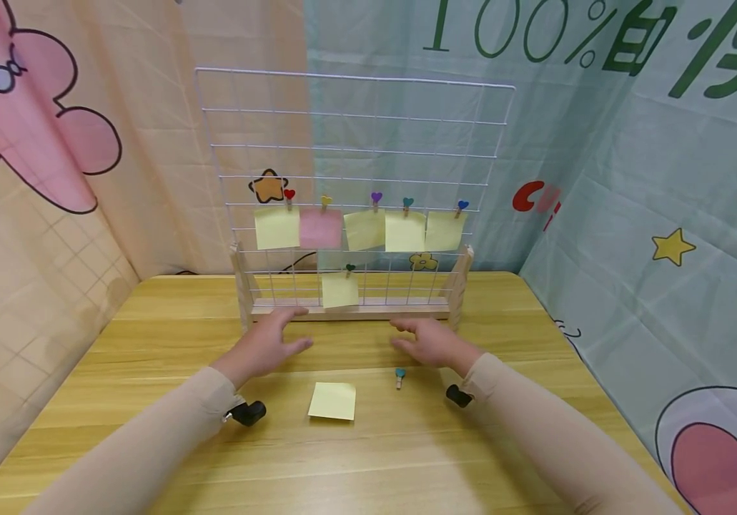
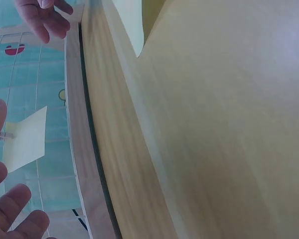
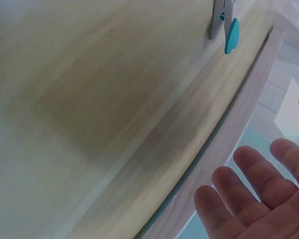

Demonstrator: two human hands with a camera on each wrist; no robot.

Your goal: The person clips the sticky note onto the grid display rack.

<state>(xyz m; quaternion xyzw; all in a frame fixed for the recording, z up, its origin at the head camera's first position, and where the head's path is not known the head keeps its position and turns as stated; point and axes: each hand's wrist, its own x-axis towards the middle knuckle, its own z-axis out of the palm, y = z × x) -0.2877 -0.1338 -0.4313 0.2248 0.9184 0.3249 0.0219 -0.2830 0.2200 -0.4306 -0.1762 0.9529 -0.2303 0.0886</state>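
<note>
My left hand [image 1: 267, 343] hovers over the table before the left part of a white wire grid rack [image 1: 368, 149], thumb and fingers spread, holding nothing. Opposite it, my right hand [image 1: 432, 342] is held out the same way, its fingers [image 3: 259, 179] loosely extended. On the table between my forearms lies a pale yellow sticky note [image 1: 332, 402]. Right of that is a small wooden clip with a teal heart [image 1: 399, 375]. A yellow note [image 1: 340, 290] hangs low on the grid from a dark green heart clip [image 1: 350, 269], just beyond both hands.
Higher up hangs a row of several notes, one of them a pink note [image 1: 320, 229], each under a coloured heart clip. The rack stands on a wooden base [image 1: 394, 312] towards the back of the wooden table [image 1: 368, 465]. Printed curtains [image 1: 600, 286] surround the table.
</note>
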